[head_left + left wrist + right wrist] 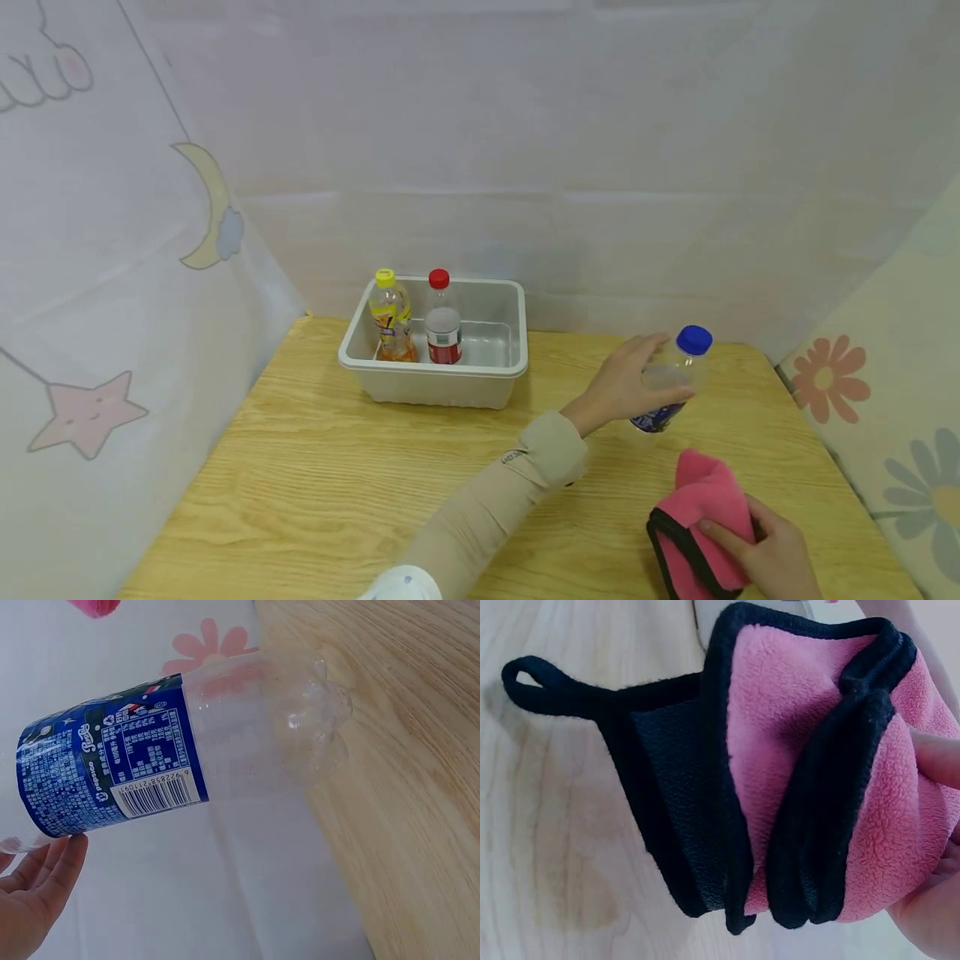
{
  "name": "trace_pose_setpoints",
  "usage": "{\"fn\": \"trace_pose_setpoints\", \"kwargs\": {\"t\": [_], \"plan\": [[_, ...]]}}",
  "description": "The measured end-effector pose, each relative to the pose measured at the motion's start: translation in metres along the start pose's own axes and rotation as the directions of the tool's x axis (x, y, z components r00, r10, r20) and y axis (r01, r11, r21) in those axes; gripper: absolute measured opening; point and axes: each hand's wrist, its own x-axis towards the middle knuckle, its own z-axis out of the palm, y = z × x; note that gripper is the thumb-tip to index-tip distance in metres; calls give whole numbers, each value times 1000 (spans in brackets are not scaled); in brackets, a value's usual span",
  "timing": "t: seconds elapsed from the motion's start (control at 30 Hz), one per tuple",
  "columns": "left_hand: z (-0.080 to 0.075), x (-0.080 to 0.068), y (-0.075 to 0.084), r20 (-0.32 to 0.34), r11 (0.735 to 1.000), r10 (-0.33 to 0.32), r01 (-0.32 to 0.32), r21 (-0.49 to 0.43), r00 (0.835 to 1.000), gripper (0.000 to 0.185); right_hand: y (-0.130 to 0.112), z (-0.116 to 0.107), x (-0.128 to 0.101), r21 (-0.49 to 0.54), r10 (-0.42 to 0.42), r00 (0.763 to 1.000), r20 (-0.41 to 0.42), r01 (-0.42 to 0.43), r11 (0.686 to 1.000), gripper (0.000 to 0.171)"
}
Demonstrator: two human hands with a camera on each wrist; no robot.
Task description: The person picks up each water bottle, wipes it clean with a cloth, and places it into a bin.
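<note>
My left hand [626,379] grips a clear plastic bottle [262,727] with a blue cap and a blue label, its fingers and thumb around the upper part. The bottle leans, cap up and to the right in the head view, and its base is close over the wooden table. In the left wrist view the left hand's fingers [64,874] lie against the label's edge. My right hand [776,546] holds a folded pink cloth [712,508] with black edging, thumb on top. A black hanging loop [544,682] sticks out from the cloth in the right wrist view.
A grey plastic bin [435,387] stands at the back of the wooden table [322,492]. Inside it are a yellow-capped bottle [392,321] and a red-capped bottle [443,329]. Pale printed curtains [480,150] enclose the table at the back and sides.
</note>
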Motion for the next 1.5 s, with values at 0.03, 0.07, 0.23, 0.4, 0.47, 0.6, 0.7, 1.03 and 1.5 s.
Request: {"fn": "trace_pose_setpoints", "kwargs": {"t": [0.03,0.07,0.23,0.4,0.47,0.6,0.7,1.03,1.5], "plan": [[-1,-3,-1,-10,1000,11,-11,-2,1000,73,-1,0,0,-4,0,1000,0,0,1000,72],[-3,-6,-1,-20,1000,27,-27,1,999,73,-1,-1,0,-6,-1,1000,-3,1,1000,72],[-11,-21,-2,-56,995,99,-97,37,994,73,-5,2,0,-2,-30,999,-44,30,1000,65],[-19,-37,-5,-81,993,113,-108,53,990,73,-8,8,0,16,-119,984,-133,122,992,55],[-21,-43,-6,-89,993,110,-105,60,990,73,-8,11,1,25,-175,969,-176,182,983,49],[-24,-55,-11,-104,992,117,-113,48,988,72,-11,16,3,24,-286,925,-249,301,953,40],[-25,-63,-14,-125,992,124,-123,17,984,72,-13,18,4,15,-343,896,-282,362,932,40],[-30,-87,-25,-178,986,111,-130,-100,978,65,-24,22,8,54,-434,848,-305,471,881,59],[-35,-115,-47,-166,979,163,-181,-98,973,64,-52,20,26,-84,-702,672,-237,705,704,62]]}}
